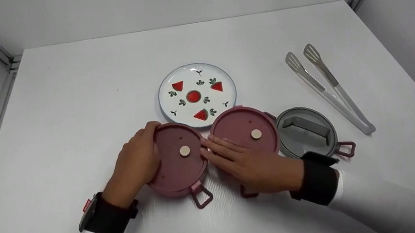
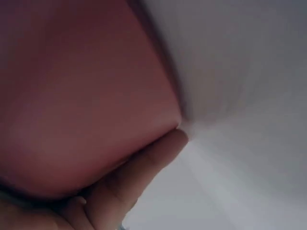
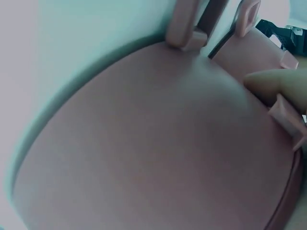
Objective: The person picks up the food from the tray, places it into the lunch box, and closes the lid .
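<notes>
White counter (image 1: 67, 112) carries everything, walled on three sides. Largest thing on it is the round plate (image 1: 197, 93) with red fruit prints, lying flat at centre, just behind the two pink pieces; count one.

Two pink round lidded containers sit side by side in front of the plate, rims nearly touching. Left pink container (image 1: 179, 159) has a pale round knob on top and a loop handle pointing toward the person. Right pink container (image 1: 243, 131) has the same knob; its handle is mostly hidden under the right hand.

One grey round container (image 1: 305, 131) sits just right of the right pink one, touching or nearly so, open side up with a grey insert inside and a pink loop handle at its near right. One pair of metal tongs (image 1: 329, 90) lies well to the right, long axis running from far-left to near-right, tips away from the person.

Left hand (image 1: 136, 164) curls round the left edge of the left pink container, fingers wrapped over the rim, gripping it; the left wrist view confirms a finger against the pink wall. Right hand (image 1: 249, 163) lies flat with straight fingers, resting over the near edge of the right pink container, fingertips (image 1: 206, 143) pointing left and reaching the gap and the right rim of the left pink container. So the left pink container lies directly between both hands, the left one holding, the right one only touching.
</notes>
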Demonstrator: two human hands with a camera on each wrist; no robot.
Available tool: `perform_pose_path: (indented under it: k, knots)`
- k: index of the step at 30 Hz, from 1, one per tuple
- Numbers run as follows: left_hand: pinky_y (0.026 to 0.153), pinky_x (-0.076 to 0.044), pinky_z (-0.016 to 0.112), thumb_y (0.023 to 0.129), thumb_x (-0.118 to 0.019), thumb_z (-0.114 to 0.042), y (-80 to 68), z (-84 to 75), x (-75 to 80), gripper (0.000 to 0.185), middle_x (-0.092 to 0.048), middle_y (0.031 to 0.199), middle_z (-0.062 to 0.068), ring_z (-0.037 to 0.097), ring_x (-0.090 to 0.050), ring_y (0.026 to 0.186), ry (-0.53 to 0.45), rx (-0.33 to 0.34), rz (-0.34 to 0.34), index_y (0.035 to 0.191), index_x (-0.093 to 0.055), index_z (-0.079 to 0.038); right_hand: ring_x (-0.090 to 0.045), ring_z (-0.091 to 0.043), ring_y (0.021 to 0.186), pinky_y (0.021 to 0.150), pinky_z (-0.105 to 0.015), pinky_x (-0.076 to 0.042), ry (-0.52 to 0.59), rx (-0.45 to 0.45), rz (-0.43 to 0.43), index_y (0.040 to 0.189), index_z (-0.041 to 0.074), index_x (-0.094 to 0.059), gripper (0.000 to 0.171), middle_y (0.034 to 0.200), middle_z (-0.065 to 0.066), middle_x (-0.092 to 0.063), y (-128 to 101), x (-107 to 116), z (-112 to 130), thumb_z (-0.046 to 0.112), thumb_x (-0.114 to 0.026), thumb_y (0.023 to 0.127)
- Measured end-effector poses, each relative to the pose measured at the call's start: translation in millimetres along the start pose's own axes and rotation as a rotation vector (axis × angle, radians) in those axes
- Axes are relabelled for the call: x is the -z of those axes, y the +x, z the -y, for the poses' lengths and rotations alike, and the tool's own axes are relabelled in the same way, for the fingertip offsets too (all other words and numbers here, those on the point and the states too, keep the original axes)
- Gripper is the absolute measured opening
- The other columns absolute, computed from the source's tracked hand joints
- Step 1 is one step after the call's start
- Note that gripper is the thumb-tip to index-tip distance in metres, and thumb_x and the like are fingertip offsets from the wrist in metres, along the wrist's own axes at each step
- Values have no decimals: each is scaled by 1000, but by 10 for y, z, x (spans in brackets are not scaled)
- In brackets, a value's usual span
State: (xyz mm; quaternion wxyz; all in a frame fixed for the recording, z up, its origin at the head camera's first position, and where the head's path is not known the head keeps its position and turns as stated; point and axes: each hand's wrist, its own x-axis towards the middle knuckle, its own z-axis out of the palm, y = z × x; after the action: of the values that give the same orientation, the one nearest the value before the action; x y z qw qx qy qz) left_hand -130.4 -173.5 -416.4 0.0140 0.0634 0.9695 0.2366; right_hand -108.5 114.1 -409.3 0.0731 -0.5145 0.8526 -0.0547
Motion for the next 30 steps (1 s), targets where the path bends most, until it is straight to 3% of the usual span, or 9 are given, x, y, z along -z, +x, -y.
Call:
perform_pose_path:
  k: [3, 6, 10, 20, 22, 25, 28, 30]
  knots:
    - [75, -56, 45, 103, -40, -13, -13, 23, 101, 32, -69, 110, 17, 30, -69, 94, -23, 28, 42, 130, -54, -6, -4, -24, 157, 123, -41, -22, 54, 26, 21, 162, 17, -6, 110, 170, -4, -2, -109, 34, -6, -10, -69, 76]
    - [64, -52, 35, 104, -43, -18, -26, 32, 190, 26, -70, 98, 15, 23, -66, 79, -42, 62, 107, 122, -57, -4, -8, -22, 156, 121, -42, -26, 123, 35, 53, 162, 26, -7, 112, 170, 1, -5, -237, 73, -9, -15, -68, 77]
    - [56, -45, 28, 105, -45, -21, -23, 11, 267, 21, -65, 83, 11, 19, -58, 66, -26, 66, 184, 112, -55, -4, -13, -19, 155, 120, -43, -28, 185, 4, 83, 161, 32, -10, 112, 168, 10, -8, -404, 101, -16, -19, -65, 78]
    - [54, -43, 30, 104, -44, -20, -13, -10, 349, 20, -62, 79, 10, 20, -58, 65, 106, 2, 259, 105, -53, -3, -31, -17, 150, 119, -40, -31, 186, 81, -71, 157, 21, -32, 94, 164, 4, -30, -532, 15, -50, -19, -62, 78]
    - [54, -43, 32, 103, -46, -22, -16, -12, 368, 21, -63, 79, 10, 22, -58, 66, 162, -10, 256, 106, -54, -3, -34, -20, 149, 120, -37, -30, 225, 103, -140, 156, 20, -36, 88, 161, 1, -36, -534, 12, -58, -15, -62, 79]
    - [57, -47, 40, 102, -50, -27, 10, -76, 423, 27, -69, 87, 13, 27, -64, 72, 257, -19, 219, 113, -58, -4, -48, -24, 138, 117, -31, -35, 285, 105, -376, 144, 13, -53, 69, 147, -7, -53, -569, 26, -91, -11, -64, 80]
    - [66, -53, 48, 102, -53, -31, 97, -249, 499, 34, -72, 102, 14, 33, -68, 85, 301, -35, 150, 124, -59, -6, -57, -21, 112, 97, -20, -45, 312, 20, -682, 122, 8, -69, 49, 119, -9, -65, -653, 38, -140, -13, -64, 78]
    - [73, -54, 52, 102, -54, -33, 180, -404, 554, 37, -71, 109, 14, 34, -68, 94, 288, -65, 112, 129, -59, -8, -55, -17, 99, 84, -17, -44, 323, -86, -815, 111, 7, -71, 41, 106, -6, -64, -721, 34, -164, -16, -62, 79]
